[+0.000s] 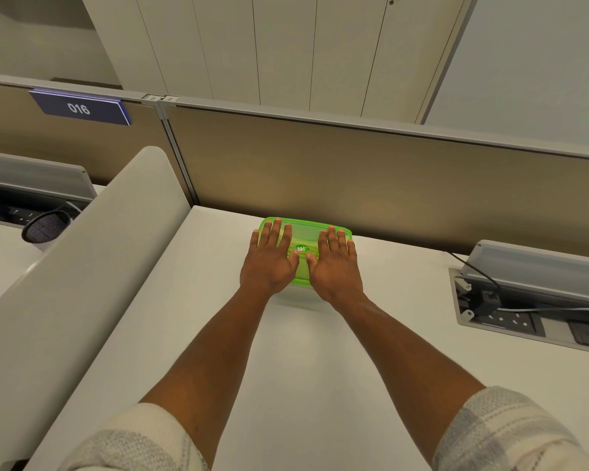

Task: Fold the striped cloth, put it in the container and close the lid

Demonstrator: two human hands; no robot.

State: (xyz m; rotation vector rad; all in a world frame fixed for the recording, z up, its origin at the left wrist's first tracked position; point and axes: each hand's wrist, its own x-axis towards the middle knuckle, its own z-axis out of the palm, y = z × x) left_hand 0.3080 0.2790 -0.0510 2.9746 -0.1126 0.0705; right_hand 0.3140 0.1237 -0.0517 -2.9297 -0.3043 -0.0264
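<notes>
A green lid (303,232) sits on the container (300,283) at the far edge of the white counter (303,368), just before a tan partition (354,171). The left hand (269,258) and right hand (335,263) lie flat on the lid, fingers spread, grasping nothing. The cloth cannot be seen. A power socket tray (510,317) is recessed at the right; pale cabinets (286,45) stand beyond.

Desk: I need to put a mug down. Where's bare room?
Bare desk lies between the forearms and left of the left hand, up to the divider. It's crowded right, by the socket box, and at the green lid.
</notes>
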